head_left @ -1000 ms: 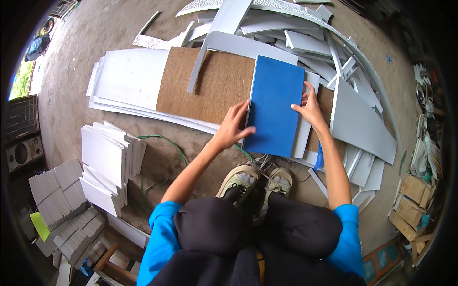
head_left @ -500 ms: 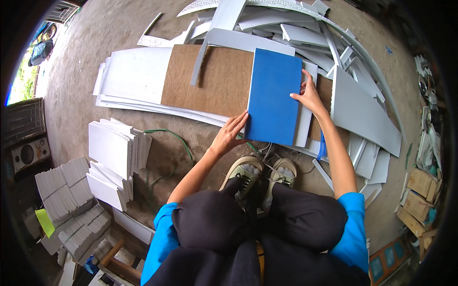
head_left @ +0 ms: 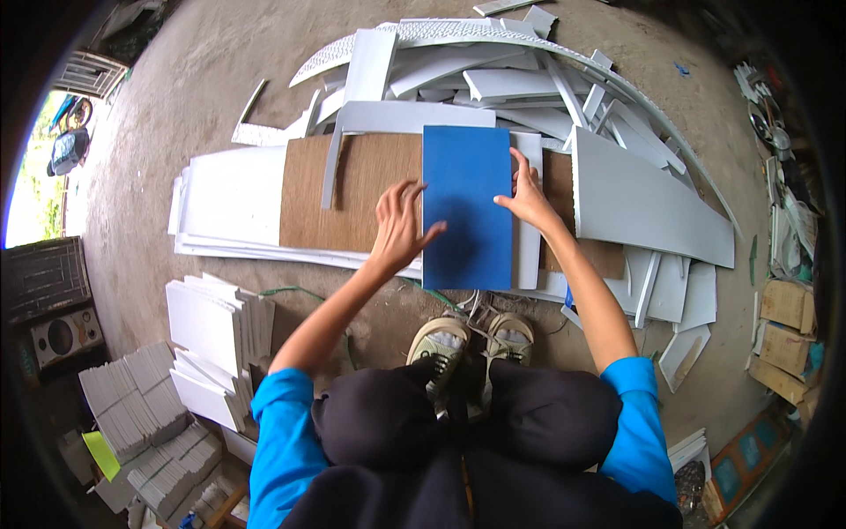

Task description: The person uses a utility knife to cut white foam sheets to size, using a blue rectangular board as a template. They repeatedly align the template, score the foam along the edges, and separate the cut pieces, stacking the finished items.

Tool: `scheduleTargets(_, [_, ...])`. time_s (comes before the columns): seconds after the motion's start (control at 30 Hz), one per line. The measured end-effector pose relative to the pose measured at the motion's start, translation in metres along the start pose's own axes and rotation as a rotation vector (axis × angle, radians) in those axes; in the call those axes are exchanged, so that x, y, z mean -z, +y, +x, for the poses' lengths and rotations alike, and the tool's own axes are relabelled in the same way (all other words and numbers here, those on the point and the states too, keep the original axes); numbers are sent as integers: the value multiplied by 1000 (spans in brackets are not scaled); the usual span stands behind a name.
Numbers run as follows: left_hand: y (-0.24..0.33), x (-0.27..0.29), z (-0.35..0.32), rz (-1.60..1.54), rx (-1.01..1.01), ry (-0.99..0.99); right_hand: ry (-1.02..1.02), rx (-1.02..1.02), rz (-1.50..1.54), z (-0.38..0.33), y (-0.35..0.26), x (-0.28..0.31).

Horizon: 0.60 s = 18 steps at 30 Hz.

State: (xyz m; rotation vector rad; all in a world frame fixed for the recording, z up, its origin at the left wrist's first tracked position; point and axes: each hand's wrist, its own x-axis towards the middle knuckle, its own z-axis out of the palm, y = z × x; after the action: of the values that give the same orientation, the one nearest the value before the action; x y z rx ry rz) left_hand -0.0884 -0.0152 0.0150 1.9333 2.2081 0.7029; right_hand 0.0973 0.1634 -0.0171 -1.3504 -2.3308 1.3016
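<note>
A flat blue rectangular board lies on top of a white board, whose strip shows along its right side. My right hand holds the blue board's right edge, its thumb over the blue face and its fingers along the side. Over the left edge hovers my left hand, fingers spread and nothing in it; a dark shadow falls on the blue face beside it. Beneath these lies a brown sheet, with a narrow grey-white strip resting across it.
Large white panels extend to the left. A heap of white offcuts rises beyond the boards, and a wide angled panel lies at right. Stacked white sheets stand at lower left. My shoes are just below the blue board.
My left hand has lifted from the blue board's lower left corner and moved up along its left side. The right hand keeps its place at the right edge. The view has shifted.
</note>
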Motion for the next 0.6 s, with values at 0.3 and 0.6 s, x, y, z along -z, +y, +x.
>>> scheduleTargets(0.3, [11,-74,141,169,-226,55,81,72,13,-6,0,-4])
scheduleTargets(0.6, [19,-75,128,102,-78,126,42,116,100,-8,-3,1])
